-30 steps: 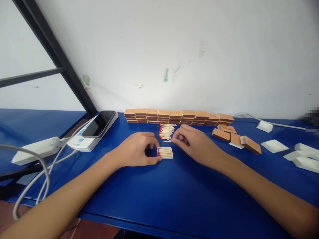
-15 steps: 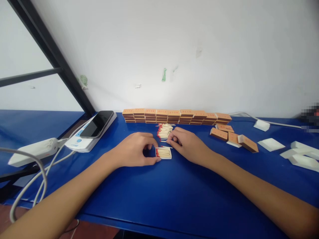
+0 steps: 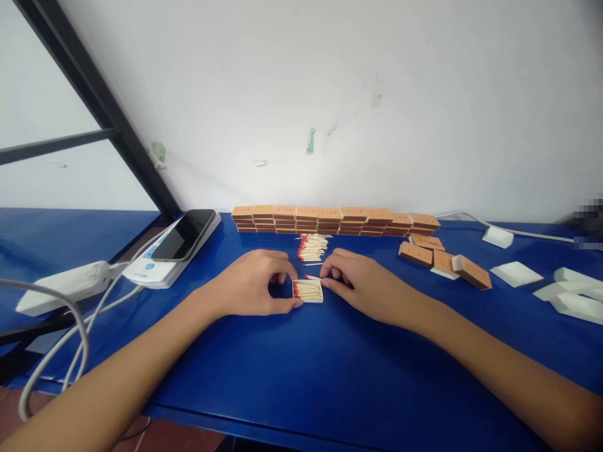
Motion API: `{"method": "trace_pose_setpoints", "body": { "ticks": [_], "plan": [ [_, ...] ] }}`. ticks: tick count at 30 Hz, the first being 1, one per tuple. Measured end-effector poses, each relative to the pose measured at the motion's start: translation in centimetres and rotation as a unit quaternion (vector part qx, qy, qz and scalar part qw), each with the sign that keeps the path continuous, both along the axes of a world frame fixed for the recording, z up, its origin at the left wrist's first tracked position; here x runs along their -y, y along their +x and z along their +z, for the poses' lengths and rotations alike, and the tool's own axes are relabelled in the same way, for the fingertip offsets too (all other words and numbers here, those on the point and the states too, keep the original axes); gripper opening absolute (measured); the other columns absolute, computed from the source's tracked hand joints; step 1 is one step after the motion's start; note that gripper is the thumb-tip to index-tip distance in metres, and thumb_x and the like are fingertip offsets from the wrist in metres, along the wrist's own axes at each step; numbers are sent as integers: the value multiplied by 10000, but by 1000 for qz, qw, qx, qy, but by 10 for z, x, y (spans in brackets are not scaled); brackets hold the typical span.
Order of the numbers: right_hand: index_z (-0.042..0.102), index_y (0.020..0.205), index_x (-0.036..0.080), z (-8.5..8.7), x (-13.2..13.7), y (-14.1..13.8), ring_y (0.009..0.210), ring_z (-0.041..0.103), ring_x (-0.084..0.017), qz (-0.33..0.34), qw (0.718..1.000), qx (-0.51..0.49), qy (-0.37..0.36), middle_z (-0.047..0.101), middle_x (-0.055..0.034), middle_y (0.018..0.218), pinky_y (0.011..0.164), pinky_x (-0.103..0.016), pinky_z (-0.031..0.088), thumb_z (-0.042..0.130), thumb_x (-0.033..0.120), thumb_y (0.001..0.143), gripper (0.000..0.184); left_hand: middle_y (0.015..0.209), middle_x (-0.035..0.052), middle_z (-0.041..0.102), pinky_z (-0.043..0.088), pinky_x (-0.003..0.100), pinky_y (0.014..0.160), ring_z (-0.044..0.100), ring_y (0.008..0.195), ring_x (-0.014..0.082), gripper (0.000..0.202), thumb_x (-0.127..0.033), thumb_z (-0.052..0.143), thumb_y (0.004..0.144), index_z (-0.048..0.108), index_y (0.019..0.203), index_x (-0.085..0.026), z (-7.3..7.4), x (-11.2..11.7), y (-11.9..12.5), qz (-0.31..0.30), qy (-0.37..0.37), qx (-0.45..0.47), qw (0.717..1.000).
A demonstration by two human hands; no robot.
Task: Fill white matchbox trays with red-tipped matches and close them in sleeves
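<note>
Cables (image 3: 70, 339) loop off the table's (image 3: 301, 370) left edge beside a white power strip (image 3: 61, 285), so that corner is cluttered and leaves little room to move. Next to it a phone (image 3: 184, 233) rests on a white device (image 3: 148, 271), set back from the working area.

The left hand (image 3: 252, 285) is at the middle of the table. Its thumb and curled fingers are clamped on the left end of a small white tray of matches (image 3: 308, 290). This looks like a steadying hold, meant to keep the light tray from sliding on the smooth blue surface. The tray lies flat between the two hands, with the red match heads toward the left.

Just behind it is a pile of loose matches (image 3: 311, 247), close enough to reach with the fingertips. One stray match (image 3: 311, 264) lies between the pile and the tray.

The right hand (image 3: 365, 282) meets the tray's right end with its fingers drawn together. I cannot tell whether they pinch a match or only press the cardboard.

A row of stacked matchboxes (image 3: 336, 221) lines the wall (image 3: 330, 94), probably to keep them out of the way. To the right are loose brown sleeves (image 3: 445, 260) and then empty white trays (image 3: 516, 274), all within the right arm's reach.

The near half of the table holds only the forearms, so the open room is toward the person. The front edge is well away from the tray.
</note>
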State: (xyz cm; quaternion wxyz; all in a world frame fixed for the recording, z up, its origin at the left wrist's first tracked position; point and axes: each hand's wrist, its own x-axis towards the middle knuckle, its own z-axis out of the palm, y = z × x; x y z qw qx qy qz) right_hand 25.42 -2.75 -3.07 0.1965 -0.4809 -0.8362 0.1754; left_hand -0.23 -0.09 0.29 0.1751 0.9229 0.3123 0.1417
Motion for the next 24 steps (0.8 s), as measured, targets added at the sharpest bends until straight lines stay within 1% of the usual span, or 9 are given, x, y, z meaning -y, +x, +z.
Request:
{"method": "trace_pose_setpoints", "body": {
  "ticks": [3,6,10,13,15,18,20,22,24],
  "plan": [
    [616,897,210,0,0,1,775,563,-163,-4,1000,15,2,617,-17,918,689,-306,410,603,188,1019,125,849,13,645,482,287,665,591,736,147,269,-374,836,796,780,983,-188,2,1,0,-1,-4,0,1000],
    [609,887,205,3,1,1,761,554,-166,-20,999,23,17,623,-27,929,681,-312,405,584,195,1031,147,844,11,644,482,288,667,590,729,144,272,-376,841,791,782,979,-188,2,1,0,-1,-2,3,1000],
    [620,906,209,10,7,-2,742,555,-159,-38,998,-6,46,624,-18,914,663,-304,399,594,221,1032,129,844,7,643,480,292,668,592,730,143,289,-404,844,797,783,986,-194,-1,0,0,0,3,8,1000],
    [613,875,206,13,14,-9,737,556,-153,-13,999,-5,48,628,-12,895,664,-300,394,604,180,1013,140,843,7,641,479,295,670,591,732,145,292,-410,846,798,785,989,-197,-2,0,0,-2,0,7,1000],
    [614,864,205,13,16,-13,744,559,-155,3,999,-5,49,630,-12,892,666,-300,394,613,185,1010,147,844,6,638,476,294,667,589,732,143,287,-407,845,801,784,988,-198,-2,0,0,-1,-1,4,1000],
    [633,894,210,8,10,-11,750,567,-154,-7,997,-43,70,625,-11,893,678,-299,412,607,226,1022,132,842,2,635,479,293,670,589,732,140,289,-412,846,804,780,989,-200,-1,0,0,-1,2,4,1000],
    [647,942,211,3,2,-7,757,576,-152,-20,994,-67,85,623,-14,912,696,-298,431,594,222,1026,100,845,1,638,485,294,673,590,730,139,302,-420,849,800,780,994,-199,-2,0,0,-2,2,5,1000],
    [659,1003,207,-3,-7,-2,792,591,-160,-27,994,-62,91,623,-25,952,723,-306,449,595,219,1023,68,848,1,641,489,294,673,592,728,138,309,-419,852,793,782,996,-197,-2,-1,0,-3,0,6,1000],
    [666,1047,203,-9,-14,1,836,600,-176,-30,995,-37,89,621,-39,983,751,-320,459,598,226,1021,76,848,3,641,490,296,670,594,729,140,310,-415,852,791,784,1000,-196,-2,-1,0,-3,-1,6,1000]
  ]
}}
